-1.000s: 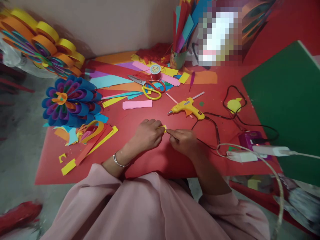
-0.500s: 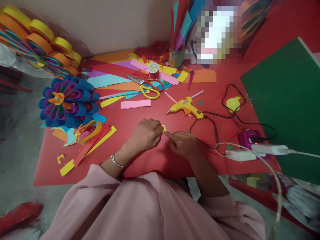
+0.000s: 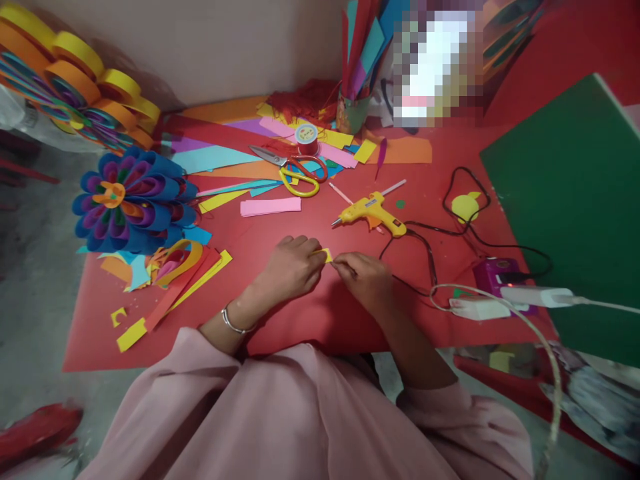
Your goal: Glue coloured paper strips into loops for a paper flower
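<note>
My left hand (image 3: 295, 267) is closed round a small strip of yellow paper (image 3: 327, 255), whose end sticks out past the fingers above the red table. Just right of that end is my right hand (image 3: 364, 280), its thumb and forefinger pinched together; whatever lies between them is too small to make out. Beyond the hands, a yellow glue gun (image 3: 373, 212) rests on its side with its nozzle to the left. A stack of pink paper strips (image 3: 271, 207) lies behind my left hand, and scissors (image 3: 295, 173) with one red and one yellow handle lie further back.
A blue and purple paper flower (image 3: 133, 200) stands at the left, above paper scraps (image 3: 135, 273). A thread spool (image 3: 307, 139) and a cup of paper strips (image 3: 353, 113) are at the back. Black cord (image 3: 433, 260) runs to a purple power socket (image 3: 495, 275) beside a green board (image 3: 575, 220).
My right fingertip has drawn back slightly from the yellow paper's end, and the fingers have come into a pinch. My left hand keeps its hold on the paper.
</note>
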Demonstrator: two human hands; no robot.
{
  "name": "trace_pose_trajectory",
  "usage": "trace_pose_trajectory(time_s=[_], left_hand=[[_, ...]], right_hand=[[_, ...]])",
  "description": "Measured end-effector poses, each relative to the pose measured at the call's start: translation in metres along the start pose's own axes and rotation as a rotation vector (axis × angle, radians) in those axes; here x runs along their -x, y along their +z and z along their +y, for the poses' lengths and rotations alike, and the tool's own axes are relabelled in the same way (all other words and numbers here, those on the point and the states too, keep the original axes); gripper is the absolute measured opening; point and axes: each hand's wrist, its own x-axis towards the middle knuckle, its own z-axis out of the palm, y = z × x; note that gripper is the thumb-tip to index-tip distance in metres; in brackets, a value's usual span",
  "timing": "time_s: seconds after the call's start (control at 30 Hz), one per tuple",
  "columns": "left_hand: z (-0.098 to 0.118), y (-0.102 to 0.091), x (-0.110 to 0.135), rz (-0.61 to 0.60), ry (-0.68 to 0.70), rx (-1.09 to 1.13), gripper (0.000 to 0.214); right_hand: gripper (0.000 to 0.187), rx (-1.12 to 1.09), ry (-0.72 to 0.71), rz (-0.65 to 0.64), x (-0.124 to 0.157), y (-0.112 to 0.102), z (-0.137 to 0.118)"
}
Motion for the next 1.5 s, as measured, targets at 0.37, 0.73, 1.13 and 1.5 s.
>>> trace_pose_trajectory(time_s=[0.37, 0.73, 1.13, 1.5], left_hand=[[-0.002, 0.004, 0.001, 0.03, 0.013, -0.014, 0.021], [-0.002, 0.002, 0.001, 0.006, 0.005, 0.007, 0.022], [0.0, 0.001, 0.0, 0.008, -0.005, 0.028, 0.024], [0.0, 0.001, 0.001, 0.0, 0.001, 0.024, 0.022]], right_hand=[[0.027, -0.107, -0.002, 0.018, -0.009, -0.001, -0.003], [0.041, -0.113, 0.053, -0.012, -0.012, -0.003, -0.006], [0.024, -0.382, 0.123, 0.073, -0.017, -0.013, -0.014], [0.035, -0.352, 0.213, 0.097, -0.017, -0.01, -0.01]])
